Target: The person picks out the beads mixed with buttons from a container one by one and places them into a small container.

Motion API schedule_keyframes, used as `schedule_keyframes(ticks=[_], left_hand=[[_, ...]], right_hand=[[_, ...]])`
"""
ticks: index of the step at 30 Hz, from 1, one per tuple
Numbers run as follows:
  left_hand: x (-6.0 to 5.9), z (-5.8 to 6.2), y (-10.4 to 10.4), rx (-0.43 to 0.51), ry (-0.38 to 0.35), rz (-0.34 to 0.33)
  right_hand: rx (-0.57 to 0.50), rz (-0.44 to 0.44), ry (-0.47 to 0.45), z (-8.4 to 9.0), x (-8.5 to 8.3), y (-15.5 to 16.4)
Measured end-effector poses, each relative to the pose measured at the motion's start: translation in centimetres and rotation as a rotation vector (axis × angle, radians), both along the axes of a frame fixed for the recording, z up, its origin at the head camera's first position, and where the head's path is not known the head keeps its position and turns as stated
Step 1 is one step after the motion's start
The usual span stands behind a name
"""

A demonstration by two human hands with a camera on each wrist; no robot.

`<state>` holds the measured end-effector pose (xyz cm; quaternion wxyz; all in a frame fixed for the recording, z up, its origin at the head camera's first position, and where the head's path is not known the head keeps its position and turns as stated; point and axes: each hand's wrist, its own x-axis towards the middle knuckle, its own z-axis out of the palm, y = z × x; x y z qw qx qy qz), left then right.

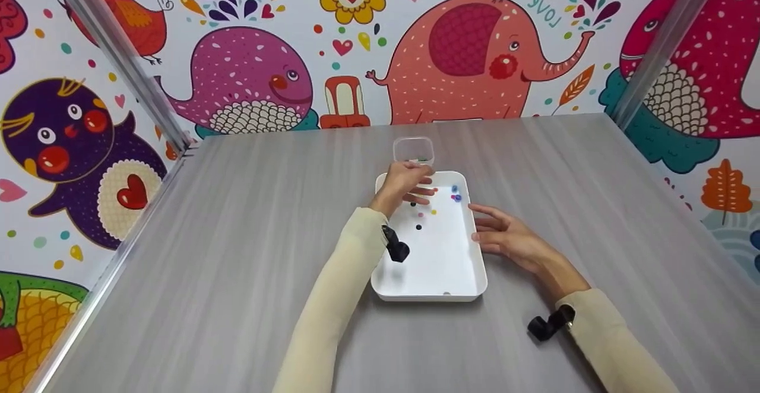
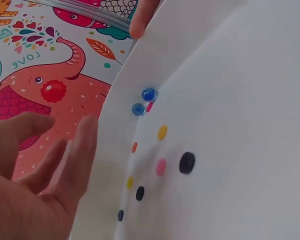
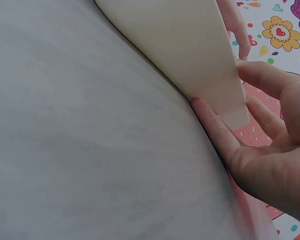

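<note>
A white tray point(image 1: 433, 262) lies on the table, with small coloured pieces scattered toward its far end. Two blue glass-like beads point(image 2: 149, 94) lie by its wall, near black point(image 2: 187, 163), yellow point(image 2: 162, 132) and pink pieces point(image 2: 161, 167). Over the far left part of the tray is my left hand point(image 1: 407, 184), fingers loosely bent, nothing visible between them. Its fingertips are near a small clear container point(image 1: 414, 149) behind the tray, with something green inside. My right hand point(image 1: 513, 241) touches the tray's right outer wall with extended fingers point(image 3: 215, 127).
The grey table point(image 1: 267, 233) extends on both sides of the tray. Printed panels with cartoon animals point(image 1: 463, 60) stand behind and at the sides, joined by metal posts point(image 1: 113, 43). A small greyish spot point(image 1: 447, 293) shows at the tray's near edge.
</note>
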<state>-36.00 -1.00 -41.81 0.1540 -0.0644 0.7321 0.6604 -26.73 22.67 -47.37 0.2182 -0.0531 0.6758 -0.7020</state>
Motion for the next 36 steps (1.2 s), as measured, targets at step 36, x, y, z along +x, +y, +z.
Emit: schedule_keyframes(ticks=[36], left_hand=[[-0.6,-2.5,4.0,0.032,-0.086,0.042]], right_hand=[[-0.037,0.02,0.008,-0.2,-0.2,0.3]])
